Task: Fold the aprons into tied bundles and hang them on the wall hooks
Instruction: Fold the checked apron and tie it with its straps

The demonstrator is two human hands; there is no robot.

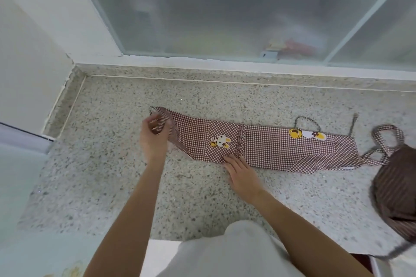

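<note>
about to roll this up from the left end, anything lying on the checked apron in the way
Nothing loose lies on the checked apron. Only the right hand presses its near edge mid-strip, while the left hand grips the left end.

Two bare forearms reach into view from the bottom edge, with no sleeve showing on either one. The left hand (155, 139) and right hand (242, 173) carry no glove, ring, watch or bracelet. Between the arms, low in the picture, bulges a pale off-white garment (236, 252) of plain cloth, unprinted and softly creased
</note>
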